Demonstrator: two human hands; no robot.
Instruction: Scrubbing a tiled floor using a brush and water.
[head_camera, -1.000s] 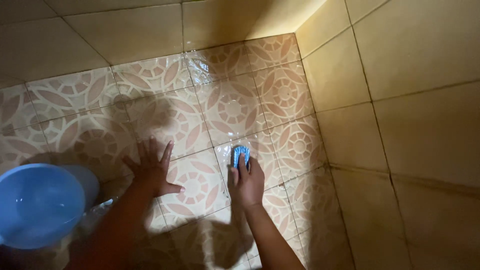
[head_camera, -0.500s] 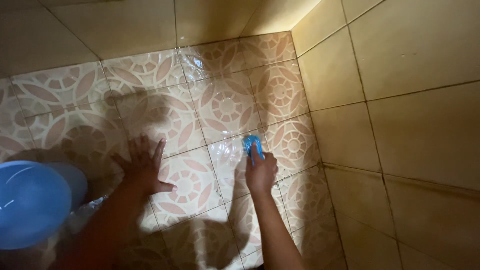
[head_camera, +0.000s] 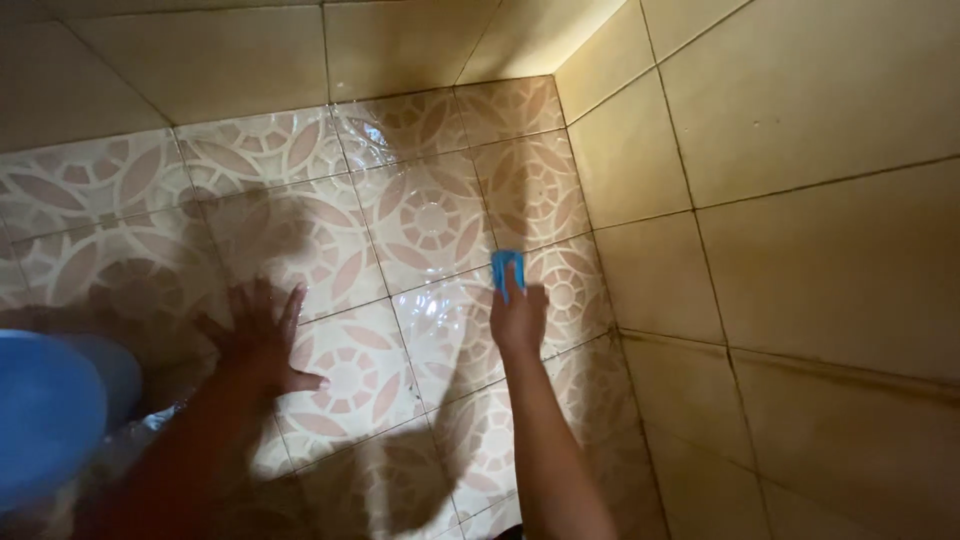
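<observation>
Pressed palm down, the right hand (head_camera: 519, 318) covers most of a small blue scrubbing brush (head_camera: 507, 267) on the wet patterned floor tiles (head_camera: 430, 215), with the fingers closed over the brush's top and one finger laid along its length, so that only the far end of the blue body shows beyond the fingertips. Whether bristles or a pad meet the tile underneath cannot be told from this view. The brush sits on a tile with a round flower-like motif in beige and pink, near the corner where the floor meets the plain yellowish wall tiles (head_camera: 800, 150) on the right; it lies close to that wall but does not touch it. The right forearm runs straight down from the hand toward the bottom edge of the view. The left hand (head_camera: 262, 338) lies flat on the floor well apart from the brush, fingers spread wide and thumb pointing toward the right hand, holding nothing; its arm comes in from the lower left and looks somewhat blurred. Just beside that arm, at the left edge, sits a light blue plastic basin (head_camera: 45, 420), only partly in view and also blurred. The floor shines with water, most brightly on the tiles between the two hands and toward the far wall, and dark shadows of the arms fall across the nearer tiles.
</observation>
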